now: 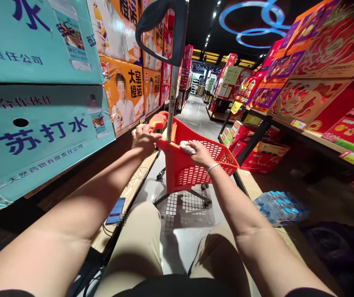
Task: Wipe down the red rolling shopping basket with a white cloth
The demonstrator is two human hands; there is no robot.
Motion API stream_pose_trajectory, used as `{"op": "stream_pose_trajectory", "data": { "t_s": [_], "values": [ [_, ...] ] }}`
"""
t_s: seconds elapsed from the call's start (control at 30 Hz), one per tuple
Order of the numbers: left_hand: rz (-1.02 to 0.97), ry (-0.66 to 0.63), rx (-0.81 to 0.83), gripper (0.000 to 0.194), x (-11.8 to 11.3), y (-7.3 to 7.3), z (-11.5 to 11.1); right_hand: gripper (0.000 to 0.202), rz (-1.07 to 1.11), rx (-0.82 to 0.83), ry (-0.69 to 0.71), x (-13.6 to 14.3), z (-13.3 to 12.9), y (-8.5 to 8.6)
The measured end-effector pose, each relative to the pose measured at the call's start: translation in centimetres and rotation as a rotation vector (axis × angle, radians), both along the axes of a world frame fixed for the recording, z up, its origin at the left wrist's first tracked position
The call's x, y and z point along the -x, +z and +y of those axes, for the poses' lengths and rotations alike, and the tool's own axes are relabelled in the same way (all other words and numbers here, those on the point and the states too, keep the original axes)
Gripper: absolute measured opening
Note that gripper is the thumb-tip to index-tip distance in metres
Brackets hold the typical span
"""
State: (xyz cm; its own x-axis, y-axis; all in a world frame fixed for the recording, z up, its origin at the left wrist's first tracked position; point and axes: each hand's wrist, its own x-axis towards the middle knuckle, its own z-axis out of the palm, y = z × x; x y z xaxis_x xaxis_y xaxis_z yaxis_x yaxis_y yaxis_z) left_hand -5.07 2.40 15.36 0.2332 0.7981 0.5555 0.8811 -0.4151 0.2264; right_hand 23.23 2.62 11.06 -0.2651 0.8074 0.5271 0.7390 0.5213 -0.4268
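Note:
A red plastic shopping cart (183, 173) with perforated sides stands in front of my knees. A grey pole rises from its near edge to a dark looped handle (177, 37). My left hand (146, 138) grips the cart's left corner, its fingers bent over the rim. In my right hand (201, 153) is a crumpled whitish cloth (188, 147), pressed against the near rim to the right of the pole. A pale band circles my right wrist. The cart's inside is mostly hidden.
Teal cartons (41, 136) and orange cartons (124, 95) are stacked on the left. A phone (115, 210) lies on a low wooden ledge beside my left knee. On the right are red gift boxes (328, 45) and shrink-wrapped water bottles (280, 208). A tiled aisle (197, 107) runs ahead.

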Motion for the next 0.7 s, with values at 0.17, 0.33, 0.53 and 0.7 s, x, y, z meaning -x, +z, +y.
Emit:
{"op": "stream_pose_trajectory", "data": {
  "t_s": [0.17, 0.33, 0.53, 0.7],
  "values": [
    [0.009, 0.008, 0.054, 0.046, -0.7, -1.2, 1.2, 0.032, -0.010, 0.240, -0.289, -7.1, -1.5, -1.7],
    [-0.044, 0.039, 0.244, 0.068, -1.0, -2.1, 3.7, 0.038, 0.239, 0.615, -0.233, -6.8, -4.9, -3.0],
    [-0.095, 0.017, 0.326, 0.079, -1.1, -1.3, 7.3, 0.044, 0.336, 0.684, -0.087, -3.0, -7.4, -2.2],
    [-0.267, 0.118, 0.461, 0.099, -4.2, -1.5, 8.2, 0.048, 0.739, 0.785, 0.033, -4.0, -8.1, -2.2]
  ]
}}
